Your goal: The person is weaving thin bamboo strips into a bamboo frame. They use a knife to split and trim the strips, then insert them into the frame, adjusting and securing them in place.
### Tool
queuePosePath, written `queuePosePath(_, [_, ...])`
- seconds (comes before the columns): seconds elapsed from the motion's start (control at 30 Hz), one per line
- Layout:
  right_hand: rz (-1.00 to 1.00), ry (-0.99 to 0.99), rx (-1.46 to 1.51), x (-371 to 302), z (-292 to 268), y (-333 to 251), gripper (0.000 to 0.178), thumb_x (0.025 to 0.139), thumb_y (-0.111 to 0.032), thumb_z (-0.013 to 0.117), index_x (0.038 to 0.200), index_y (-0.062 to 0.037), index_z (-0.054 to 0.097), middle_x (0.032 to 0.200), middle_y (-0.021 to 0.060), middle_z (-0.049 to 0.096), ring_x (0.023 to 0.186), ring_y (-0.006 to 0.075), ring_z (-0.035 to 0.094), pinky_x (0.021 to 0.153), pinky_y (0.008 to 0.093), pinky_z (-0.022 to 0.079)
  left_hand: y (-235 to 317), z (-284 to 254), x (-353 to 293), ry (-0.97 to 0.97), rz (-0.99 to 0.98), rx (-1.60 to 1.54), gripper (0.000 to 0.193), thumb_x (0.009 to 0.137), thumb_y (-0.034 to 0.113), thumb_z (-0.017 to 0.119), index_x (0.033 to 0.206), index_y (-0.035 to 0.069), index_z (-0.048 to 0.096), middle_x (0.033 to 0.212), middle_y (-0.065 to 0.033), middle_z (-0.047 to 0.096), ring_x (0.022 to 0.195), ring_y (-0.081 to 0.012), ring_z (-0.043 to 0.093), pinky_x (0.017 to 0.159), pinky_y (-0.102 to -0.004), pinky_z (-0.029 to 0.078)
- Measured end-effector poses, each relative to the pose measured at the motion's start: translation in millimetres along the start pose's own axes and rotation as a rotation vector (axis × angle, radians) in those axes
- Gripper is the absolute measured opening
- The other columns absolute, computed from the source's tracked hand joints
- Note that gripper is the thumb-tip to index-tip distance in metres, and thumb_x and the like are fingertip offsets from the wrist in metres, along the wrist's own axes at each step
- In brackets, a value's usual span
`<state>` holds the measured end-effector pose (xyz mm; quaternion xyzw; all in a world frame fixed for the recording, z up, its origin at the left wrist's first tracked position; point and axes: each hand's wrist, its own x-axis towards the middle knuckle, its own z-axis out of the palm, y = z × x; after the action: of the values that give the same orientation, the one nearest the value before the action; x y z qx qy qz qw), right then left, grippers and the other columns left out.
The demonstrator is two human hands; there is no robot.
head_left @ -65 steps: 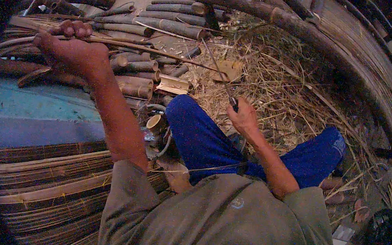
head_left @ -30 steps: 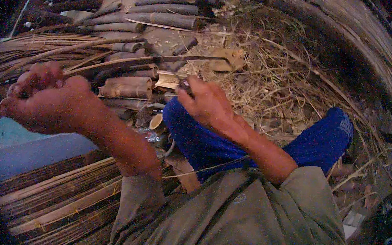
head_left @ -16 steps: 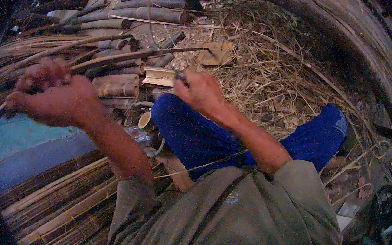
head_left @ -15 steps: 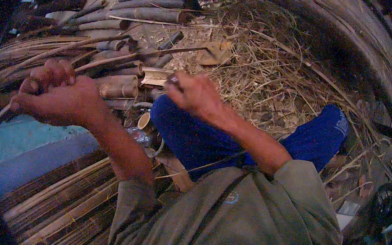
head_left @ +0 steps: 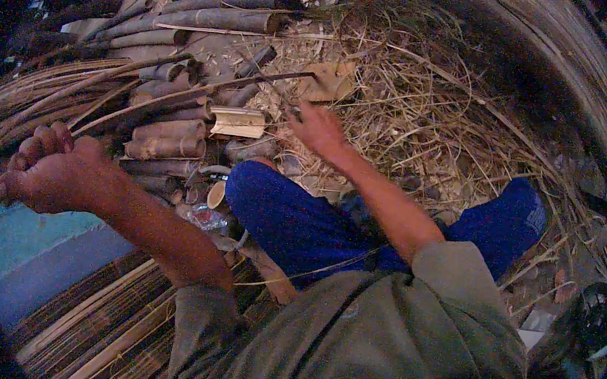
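Note:
My left hand, at the left, is closed in a fist round a long bamboo strip. One end sticks out below the fist; the rest runs up and to the right, ending near a flat tan piece. My right hand is in the middle, beyond my knees, with its fingers curled and slightly blurred. A thin dark shape extends from its fingertips up and to the left, too smeared to name. Beside this hand lies a split bamboo section, its pale inner face showing.
Cut bamboo poles lie at the far left, with shorter bamboo lengths nearer. Shavings and thin strips heap up ahead. Bundled slats lie at the lower left, next to a blue surface. A clear plastic item sits by my knee.
My right hand has moved to the right, away from the split bamboo section. My left hand has shifted a little left and nearer, carrying the strip with it.

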<state>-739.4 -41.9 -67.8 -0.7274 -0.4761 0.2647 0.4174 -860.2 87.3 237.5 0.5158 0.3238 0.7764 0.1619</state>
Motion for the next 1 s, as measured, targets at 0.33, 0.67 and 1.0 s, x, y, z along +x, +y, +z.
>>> queuePosePath(0.33, [0.134, -0.152, -0.034, 32.6, 16.1, 100.2, 0.037, 0.088, -0.036, 0.061, 0.099, -0.0008, 0.062, 0.078, 0.0262, 0.065, 0.074, 0.0440, 0.065, 0.068, 0.0519, 0.053, -39.5, -10.4, 40.8, 0.036, 0.001, 0.060, 0.046, 0.102, 0.041, 0.031, 0.069, 0.010, 0.039, 0.058, -0.0032, 0.038, 0.046, -0.0156, 0.032, 0.041, -0.0297, 0.030])
queuePosePath(0.67, [0.399, -0.287, -0.032, 18.7, 14.3, 131.5, 0.041, 0.087, -0.039, 0.061, 0.107, -0.0022, 0.062, 0.088, 0.0269, 0.066, 0.084, 0.0469, 0.063, 0.078, 0.0538, 0.051, -64.0, -26.4, 63.8, 0.040, -0.023, 0.056, 0.042, 0.099, 0.036, 0.041, 0.066, 0.010, 0.038, 0.059, -0.0041, 0.037, 0.046, -0.0166, 0.031, 0.042, -0.0316, 0.028])
queuePosePath(1.0, [0.431, -0.152, -0.058, -14.8, 5.9, 131.8, 0.047, 0.084, -0.041, 0.061, 0.098, 0.0034, 0.065, 0.092, 0.0279, 0.067, 0.087, 0.0441, 0.066, 0.080, 0.0508, 0.051, -73.9, -41.7, 42.4, -0.093, 0.260, 0.502, 0.055, 0.098, 0.057, 0.035, 0.081, 0.007, 0.050, 0.060, -0.0036, 0.041, 0.051, -0.0163, 0.037, 0.047, -0.0324, 0.034])
